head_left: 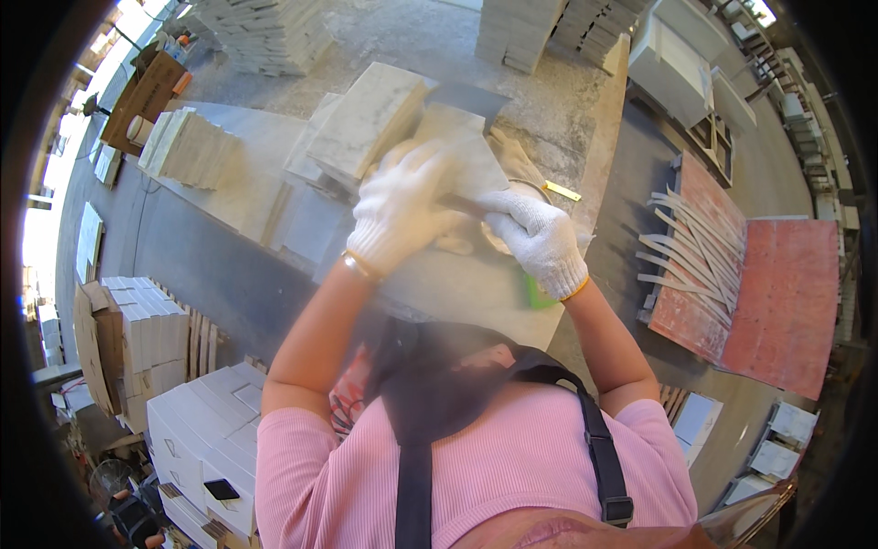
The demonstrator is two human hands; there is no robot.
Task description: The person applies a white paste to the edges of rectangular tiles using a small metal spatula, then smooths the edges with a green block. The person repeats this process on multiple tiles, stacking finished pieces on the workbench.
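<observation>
Pale tile partly hidden behind the blurred, gloved left hand.

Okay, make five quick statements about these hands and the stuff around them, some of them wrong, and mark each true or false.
1. The left hand and right hand both wear gloves. True.
2. The gloves are black. False: they are white.
3. The right hand grips a pale tile near its edge. True.
4. Narrow pale strips lie on a red board. True.
5. The strips are on the person's left. False: they are on the person's right.
</observation>
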